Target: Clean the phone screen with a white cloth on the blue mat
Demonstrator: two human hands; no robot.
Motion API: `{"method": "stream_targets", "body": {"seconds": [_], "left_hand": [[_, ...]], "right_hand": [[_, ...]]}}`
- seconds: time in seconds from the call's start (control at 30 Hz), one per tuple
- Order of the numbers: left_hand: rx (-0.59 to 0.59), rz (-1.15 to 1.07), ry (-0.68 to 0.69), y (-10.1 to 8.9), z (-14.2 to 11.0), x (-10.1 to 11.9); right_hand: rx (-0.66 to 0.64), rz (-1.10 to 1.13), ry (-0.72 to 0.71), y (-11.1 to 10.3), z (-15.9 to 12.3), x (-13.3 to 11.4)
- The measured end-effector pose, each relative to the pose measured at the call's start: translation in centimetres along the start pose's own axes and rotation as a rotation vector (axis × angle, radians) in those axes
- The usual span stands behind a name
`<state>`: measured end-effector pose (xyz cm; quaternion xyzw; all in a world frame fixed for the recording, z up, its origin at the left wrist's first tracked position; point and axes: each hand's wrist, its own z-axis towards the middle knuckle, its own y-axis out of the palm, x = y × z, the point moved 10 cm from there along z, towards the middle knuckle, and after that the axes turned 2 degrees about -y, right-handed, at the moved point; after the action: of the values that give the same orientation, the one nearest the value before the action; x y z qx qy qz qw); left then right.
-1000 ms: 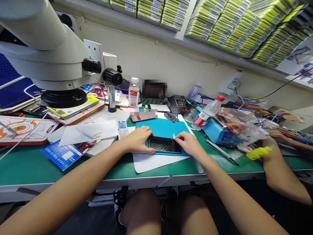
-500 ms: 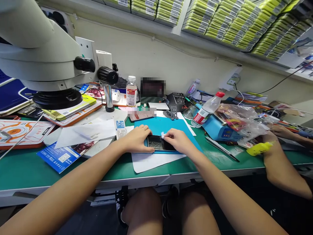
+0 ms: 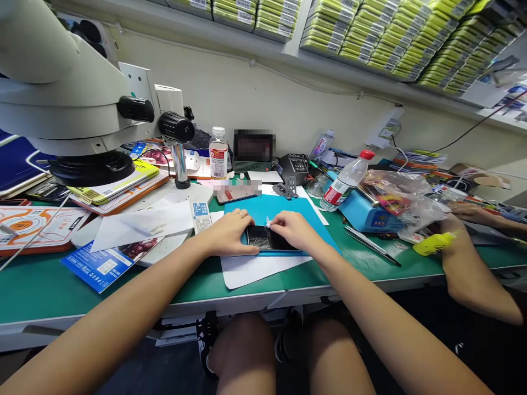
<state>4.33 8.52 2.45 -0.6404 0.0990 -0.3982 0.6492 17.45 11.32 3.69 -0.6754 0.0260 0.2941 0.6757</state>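
Yellow-green packs (image 3: pixel 366 35) fill the shelf above your pale wall (image 3: pixel 230 88), their white labels printed with barcodes too small to read. Below runs your green worktop (image 3: pixel 197 293), with a blue mat (image 3: pixel 308 214) overlapping a white sheet (image 3: pixel 255 274). Your phone (image 3: pixel 258 240), dark-screened, lies face up near the mat's front edge, between your hands. Your left hand (image 3: pixel 225 233) spans its left end, fingers at the far edge and thumb apart from them at the near edge. Your right hand (image 3: pixel 293 227) reaches over the other end, thumb and forefinger pinching a small white scrap (image 3: pixel 268 223) at the far side of the screen.

To your left, a blue card (image 3: pixel 99 269) carries white print and a square code, and a flat box (image 3: pixel 37 226) shows orange rings and a black label; you cannot make out the words. Behind the mat stands a white-capped bottle (image 3: pixel 218 156) with a red-and-white label, its lettering illegible. The red-capped bottle (image 3: pixel 346 184) to your right leans, its red label also unreadable, near slim tools (image 3: pixel 373 246) lying on the worktop.
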Motion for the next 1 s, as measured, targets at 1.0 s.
{"method": "stream_targets", "body": {"seconds": [1.0], "left_hand": [[-0.022,0.077,-0.008,0.0,0.0,-0.3]], "right_hand": [[-0.117,0.133,0.022,0.0,-0.7,1.9]]}}
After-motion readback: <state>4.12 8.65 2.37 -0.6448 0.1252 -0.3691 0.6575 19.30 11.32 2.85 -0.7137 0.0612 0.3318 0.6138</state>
